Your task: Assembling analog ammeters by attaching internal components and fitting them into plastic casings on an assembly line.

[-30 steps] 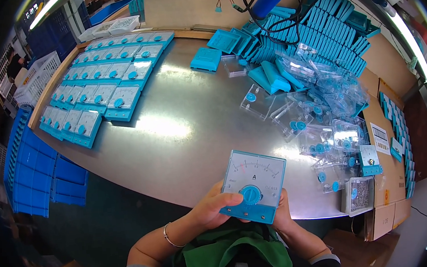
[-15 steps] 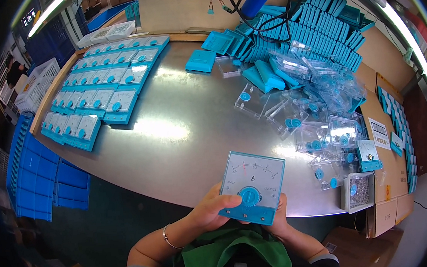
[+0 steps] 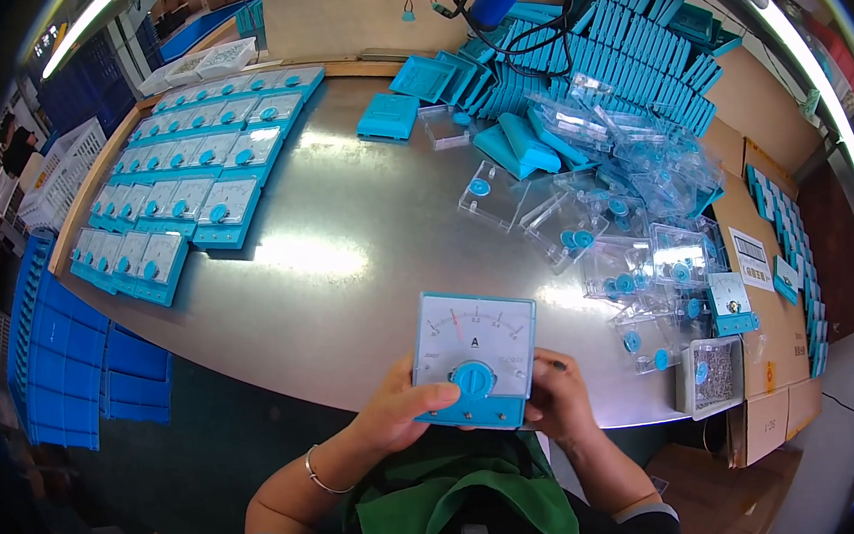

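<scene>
An ammeter (image 3: 503, 356) with a white dial face, a turquoise frame and a round turquoise knob is held upright in front of me, its face turned up toward me. My left hand (image 3: 398, 407) grips its lower left side, thumb lying on the front beside the knob. At the lower right edge of the meter is my right hand (image 3: 564, 397), its fingers curled. A small dark tip shows at those fingers; what it belongs to is hidden.
Rows of finished-looking meters (image 3: 229, 207) lie at the left of the metal table (image 3: 373, 221). Clear covers (image 3: 575, 230) with turquoise knobs pile up at right, before stacked turquoise cases (image 3: 621, 61). A white bin (image 3: 688, 392) of small parts sits at the right edge. Blue crates (image 3: 64, 366) stand left.
The ammeter has shifted left and slightly up in view and stands straighter. My right hand has come out from behind it to its right edge, fingers curled.
</scene>
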`<state>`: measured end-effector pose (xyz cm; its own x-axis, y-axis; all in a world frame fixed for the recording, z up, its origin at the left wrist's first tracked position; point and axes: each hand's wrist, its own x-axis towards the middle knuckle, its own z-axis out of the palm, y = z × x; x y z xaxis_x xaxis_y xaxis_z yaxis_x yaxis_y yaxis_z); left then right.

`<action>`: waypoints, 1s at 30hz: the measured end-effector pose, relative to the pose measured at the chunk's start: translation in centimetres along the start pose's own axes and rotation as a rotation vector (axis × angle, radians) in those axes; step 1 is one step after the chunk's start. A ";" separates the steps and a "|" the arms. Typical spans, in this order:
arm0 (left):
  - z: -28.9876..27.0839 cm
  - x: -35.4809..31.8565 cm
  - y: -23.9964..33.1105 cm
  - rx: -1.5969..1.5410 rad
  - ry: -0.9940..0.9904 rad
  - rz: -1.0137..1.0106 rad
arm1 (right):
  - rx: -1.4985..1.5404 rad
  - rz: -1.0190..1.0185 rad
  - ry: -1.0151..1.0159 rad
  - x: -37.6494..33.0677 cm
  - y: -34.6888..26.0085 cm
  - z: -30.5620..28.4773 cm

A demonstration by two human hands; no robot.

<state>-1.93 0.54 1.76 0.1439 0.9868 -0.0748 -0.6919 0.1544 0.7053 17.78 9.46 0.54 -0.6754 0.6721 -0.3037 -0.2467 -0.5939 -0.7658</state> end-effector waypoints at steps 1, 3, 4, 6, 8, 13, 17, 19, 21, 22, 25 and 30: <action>-0.3 0.0 -0.1 -0.001 -0.002 -0.001 | -0.001 -0.001 0.002 -0.1 -0.6 -0.1; -1.3 0.2 -0.4 0.157 0.046 0.066 | -0.373 0.007 -0.206 -0.1 -1.6 0.2; -2.0 0.3 -0.3 0.159 0.040 0.068 | -0.507 0.031 -0.145 -0.1 -2.6 1.8; -3.1 0.2 0.4 0.419 0.075 0.126 | -0.577 -0.060 -0.129 1.1 -3.1 2.5; -2.8 1.1 1.0 0.416 0.184 0.299 | -0.655 -0.155 -0.133 2.7 -3.9 3.7; -4.6 3.5 3.9 0.359 0.209 0.516 | -1.599 -1.087 -0.307 8.3 -3.3 8.7; -10.1 4.3 7.2 0.179 0.306 0.486 | -1.100 -0.380 -0.443 15.6 -3.7 9.9; -11.4 4.4 8.0 0.114 0.333 0.520 | -1.222 -0.583 -0.248 21.4 -4.7 10.1; -11.9 4.7 7.9 0.049 0.356 0.544 | -1.553 -0.919 -0.058 27.7 -4.9 9.1; -11.9 4.9 7.6 0.091 0.325 0.505 | -1.680 -0.914 0.030 30.7 -5.2 8.7; -11.8 5.5 7.4 0.097 0.271 0.463 | -1.863 -0.841 0.176 35.8 -5.6 7.6; -12.7 3.8 8.1 0.017 0.248 0.562 | -2.188 -0.715 -0.053 30.0 -2.1 10.9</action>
<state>-15.93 6.17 -1.75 -0.4101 0.8993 0.1519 -0.6022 -0.3921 0.6954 -9.53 26.01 -0.82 -0.8720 0.4540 0.1830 0.4674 0.8833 0.0356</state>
